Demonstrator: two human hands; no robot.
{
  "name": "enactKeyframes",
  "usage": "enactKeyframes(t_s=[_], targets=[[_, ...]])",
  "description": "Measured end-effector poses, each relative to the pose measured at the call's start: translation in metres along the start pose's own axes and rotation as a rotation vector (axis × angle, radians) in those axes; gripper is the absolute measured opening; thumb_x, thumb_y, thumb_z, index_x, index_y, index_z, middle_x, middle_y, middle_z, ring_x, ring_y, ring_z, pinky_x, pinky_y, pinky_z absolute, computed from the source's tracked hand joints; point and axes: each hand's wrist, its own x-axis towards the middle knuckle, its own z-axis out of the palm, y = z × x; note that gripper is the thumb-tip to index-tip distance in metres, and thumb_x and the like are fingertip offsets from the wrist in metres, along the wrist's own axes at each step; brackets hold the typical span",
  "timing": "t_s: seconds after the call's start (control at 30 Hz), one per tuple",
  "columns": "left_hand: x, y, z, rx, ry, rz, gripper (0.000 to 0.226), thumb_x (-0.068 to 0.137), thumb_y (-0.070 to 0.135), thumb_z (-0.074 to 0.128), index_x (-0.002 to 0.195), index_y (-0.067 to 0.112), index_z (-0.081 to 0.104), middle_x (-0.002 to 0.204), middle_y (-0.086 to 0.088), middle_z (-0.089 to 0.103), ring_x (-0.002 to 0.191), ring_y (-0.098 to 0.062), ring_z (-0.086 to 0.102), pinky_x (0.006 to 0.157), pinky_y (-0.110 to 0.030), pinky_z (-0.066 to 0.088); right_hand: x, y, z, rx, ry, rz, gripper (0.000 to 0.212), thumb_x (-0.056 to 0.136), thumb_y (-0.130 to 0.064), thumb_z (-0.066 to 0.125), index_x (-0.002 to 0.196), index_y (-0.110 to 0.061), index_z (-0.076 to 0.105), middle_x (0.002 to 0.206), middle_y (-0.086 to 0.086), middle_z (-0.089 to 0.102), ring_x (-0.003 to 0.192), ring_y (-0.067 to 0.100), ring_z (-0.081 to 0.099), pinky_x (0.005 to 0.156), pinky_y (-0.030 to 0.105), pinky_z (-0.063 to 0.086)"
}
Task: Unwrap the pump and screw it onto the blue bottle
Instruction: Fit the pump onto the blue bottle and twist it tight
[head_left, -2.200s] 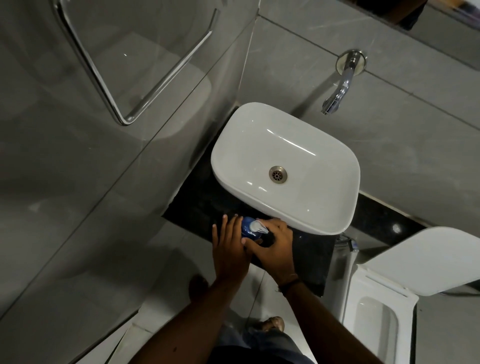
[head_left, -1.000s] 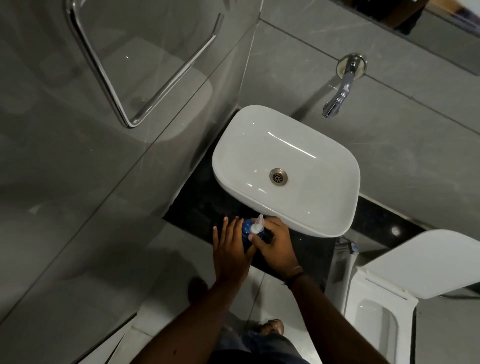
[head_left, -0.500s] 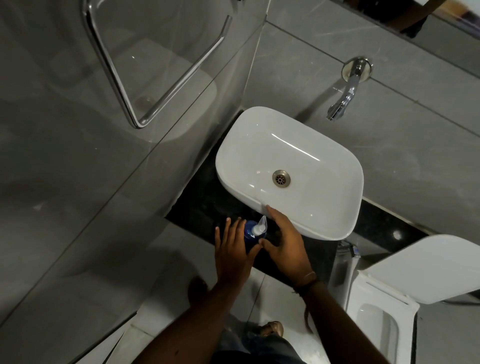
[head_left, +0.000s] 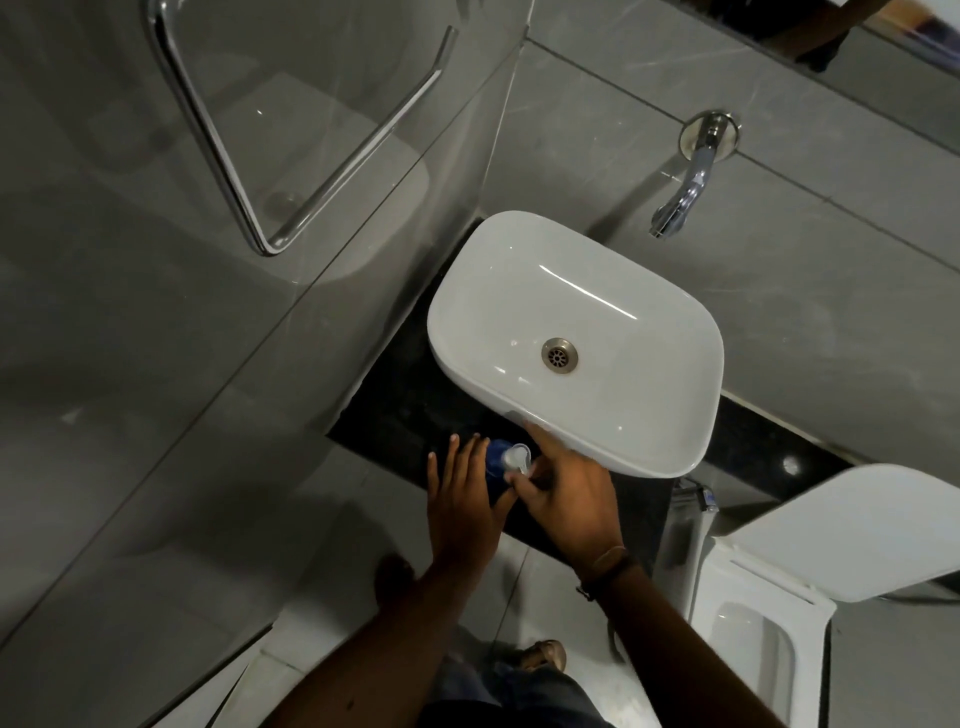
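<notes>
**Pump meets bottle at a bathroom counter**

From my remote seat I see the blue bottle (head_left: 494, 464) standing on the black counter (head_left: 395, 410), just in front of the white basin (head_left: 649, 364), with the pump (head_left: 517, 459) at its top. The left hand (head_left: 462, 501) lies flat-fingered against the bottle's side. The right hand (head_left: 569, 491) touches the pump; whether it grips, I cannot tell. Grey tiled walls (head_left: 789, 312), a chrome tap (head_left: 681, 200) and a toilet (head_left: 857, 525) frame the scene.

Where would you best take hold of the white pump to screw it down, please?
I'd pinch the pump low, beneath its spout, coming from the right: the blue bottle stands upright, the left hand covers its left side, and the sink crowds behind.
</notes>
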Motion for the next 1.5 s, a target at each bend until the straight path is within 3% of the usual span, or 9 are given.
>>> enactKeyframes(t_s=[0.2,0.43,0.67,0.8,0.87,1.0,1.2,1.3,1.5], targets=[[0.001,0.003,-0.006,0.033,-0.03,0.014,0.068,0.092,0.053,0.048,0.139,0.004,0.057,0.144,-0.012,0.06,0.143,-0.033,0.045,0.116,-0.061,0.034,0.0,-0.006,0.012,0.109,0.104,0.023,0.044,0.078,-0.044,0.085,0.117,-0.027,0.076,0.102,-0.004,0.082,0.094,0.011,0.075,0.088,0.021,0.056],[0.002,0.006,-0.009,0.028,-0.048,0.0,0.072,0.096,0.059,0.039,0.139,0.005,0.057,0.145,-0.012,0.059,0.143,-0.034,0.044,0.117,-0.061,0.032,0.0,-0.005,0.013,0.148,0.078,0.076,0.043,0.078,-0.04,0.087,0.116,-0.022,0.079,0.096,-0.001,0.083,0.085,0.003,0.067,0.075,-0.004,0.034],[0.002,0.002,-0.004,-0.002,-0.063,-0.015,0.068,0.091,0.053,0.051,0.14,0.006,0.055,0.145,-0.011,0.059,0.144,-0.032,0.043,0.118,-0.06,0.031,-0.006,-0.002,0.013,0.264,0.112,0.149,0.063,0.07,-0.056,0.087,0.125,-0.029,0.073,0.102,-0.01,0.081,0.094,-0.003,0.07,0.094,0.018,0.056],[0.002,0.001,-0.002,-0.052,-0.09,-0.078,0.078,0.09,0.07,0.05,0.141,0.011,0.054,0.145,-0.009,0.059,0.145,-0.028,0.041,0.124,-0.05,0.02,-0.014,0.006,0.022,0.643,0.302,0.413,0.009,0.094,-0.034,0.075,0.101,-0.029,0.077,0.09,-0.007,0.078,0.091,0.01,0.075,0.094,0.04,0.062],[0.001,0.002,-0.002,-0.06,-0.092,-0.08,0.077,0.09,0.071,0.051,0.141,0.012,0.053,0.143,-0.008,0.06,0.142,-0.026,0.046,0.124,-0.048,0.021,-0.013,0.01,0.026,0.767,0.207,0.581,0.009,0.101,-0.024,0.066,0.104,-0.025,0.074,0.102,0.0,0.077,0.103,0.023,0.073,0.096,0.045,0.06],[0.001,0.005,-0.005,-0.093,-0.081,-0.078,0.076,0.091,0.07,0.049,0.14,0.013,0.054,0.139,-0.006,0.064,0.131,-0.023,0.056,0.121,-0.047,0.027,-0.009,0.011,0.033,1.077,-0.076,0.817,0.016,0.106,-0.028,0.055,0.111,-0.027,0.07,0.118,0.006,0.073,0.099,0.02,0.071,0.073,0.032,0.056],[-0.002,0.012,-0.013,-0.167,-0.131,-0.148,0.078,0.09,0.067,0.052,0.143,0.011,0.051,0.141,-0.009,0.061,0.125,-0.026,0.06,0.097,-0.04,0.054,-0.006,0.018,0.053,1.24,-0.066,0.871,0.031,0.108,-0.025,0.051,0.13,-0.011,0.067,0.131,0.02,0.071,0.12,0.035,0.07,0.087,0.037,0.062],[-0.001,0.015,-0.015,-0.207,-0.179,-0.176,0.078,0.09,0.062,0.057,0.148,0.011,0.046,0.148,-0.009,0.054,0.127,-0.025,0.059,0.094,-0.035,0.055,-0.006,0.021,0.055,1.252,-0.051,0.864,0.031,0.108,-0.024,0.051,0.131,-0.01,0.067,0.13,0.019,0.071,0.116,0.032,0.072,0.077,0.03,0.065],[0.008,0.012,-0.028,-0.243,-0.15,-0.195,0.082,0.089,0.066,0.051,0.149,0.01,0.045,0.148,-0.01,0.054,0.128,-0.027,0.059,0.095,-0.036,0.053,0.007,0.008,0.057,1.257,-0.052,0.851,0.032,0.108,-0.021,0.052,0.13,-0.006,0.068,0.128,0.02,0.072,0.119,0.033,0.071,0.092,0.037,0.061]])
